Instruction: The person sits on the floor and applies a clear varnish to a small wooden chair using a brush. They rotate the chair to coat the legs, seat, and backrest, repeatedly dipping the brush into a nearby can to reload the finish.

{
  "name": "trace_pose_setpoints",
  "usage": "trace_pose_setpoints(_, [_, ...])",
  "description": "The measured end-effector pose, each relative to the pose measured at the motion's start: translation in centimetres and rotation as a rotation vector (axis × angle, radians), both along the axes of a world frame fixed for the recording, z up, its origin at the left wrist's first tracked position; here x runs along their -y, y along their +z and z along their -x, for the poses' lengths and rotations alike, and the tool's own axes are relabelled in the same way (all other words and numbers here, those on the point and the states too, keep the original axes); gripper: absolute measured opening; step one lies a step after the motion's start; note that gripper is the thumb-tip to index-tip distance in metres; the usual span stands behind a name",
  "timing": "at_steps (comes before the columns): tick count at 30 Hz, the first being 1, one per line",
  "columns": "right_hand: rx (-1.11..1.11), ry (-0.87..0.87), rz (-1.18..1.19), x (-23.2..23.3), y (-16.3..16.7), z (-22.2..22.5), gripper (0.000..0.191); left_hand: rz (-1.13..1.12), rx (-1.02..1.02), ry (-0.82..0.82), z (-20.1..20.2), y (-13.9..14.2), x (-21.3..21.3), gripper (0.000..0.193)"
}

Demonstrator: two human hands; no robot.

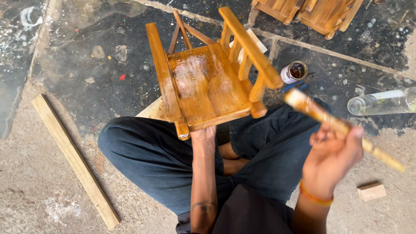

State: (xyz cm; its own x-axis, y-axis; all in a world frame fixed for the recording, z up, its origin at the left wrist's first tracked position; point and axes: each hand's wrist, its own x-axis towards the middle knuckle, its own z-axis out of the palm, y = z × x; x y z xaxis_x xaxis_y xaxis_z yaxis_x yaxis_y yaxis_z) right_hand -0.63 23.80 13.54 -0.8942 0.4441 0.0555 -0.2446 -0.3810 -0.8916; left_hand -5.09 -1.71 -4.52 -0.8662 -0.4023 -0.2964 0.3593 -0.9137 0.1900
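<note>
A small wooden chair (208, 82), glossy with amber finish, is held tilted above the person's crossed legs, its wet-looking seat facing the camera and its slatted back rail pointing toward the upper right. The left hand (203, 133) reaches up beneath the chair's near edge; its fingers are hidden behind the wood, so it appears to be gripping the chair from below. The right hand (331, 156) is clenched around a stained brush (338, 125), whose handle runs down to the lower right while its blurred tip points up toward the chair's near corner, close to it but apart. An orange band circles the right wrist. Just beyond the brush tip, on the dark, paint-spattered floor (99, 86), stands a small open tin (294, 71) of dark liquid. To the right of it lies a clear bottle (383, 103) on its side. A long wooden slat (73, 160) rests on the floor at the left, and a little wooden block (372, 191) sits at the lower right. More finished wooden pieces (312, 13) lie at the top edge.
</note>
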Motion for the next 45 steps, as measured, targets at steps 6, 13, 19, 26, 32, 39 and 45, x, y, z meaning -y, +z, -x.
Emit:
trace_pose_setpoints(6, [-0.188, -0.017, -0.136, 5.6, 2.4, -3.0, 0.043, -0.024, -0.118, 0.020, -0.1, 3.2, -1.6, 0.044])
trace_pose_setpoints(13, [-0.448, -0.270, -0.651, 7.0, 2.8, -0.5, 0.037, 0.042, -0.144, 0.067, 0.0, 3.9, -1.3, 0.044])
trace_pose_setpoints(19, [-0.793, -0.337, -1.189, 8.1, 3.9, -2.2, 0.028, 0.057, -0.202, 0.067, -0.5, 0.8, -0.9, 0.038])
trace_pose_setpoints(26, [-0.461, -0.314, -0.863, 8.9, 4.1, -2.4, 0.037, 0.182, -0.406, 0.013, -0.6, -0.3, 0.1, 0.025])
trace_pose_setpoints(32, [-0.736, -0.405, -1.189, 7.9, 4.9, -1.1, 0.029, 0.239, -0.175, 0.107, -0.7, 2.9, 0.0, 0.047])
trace_pose_setpoints(39, [-0.579, -0.284, -0.951, 9.2, 5.5, -2.3, 0.028, 0.263, -0.157, 0.117, -0.6, 4.2, 0.5, 0.050])
trace_pose_setpoints(45, [-0.543, -0.200, -1.145, 9.1, 5.9, -1.9, 0.025, 0.284, -0.166, 0.110, -0.5, 4.3, 0.6, 0.053])
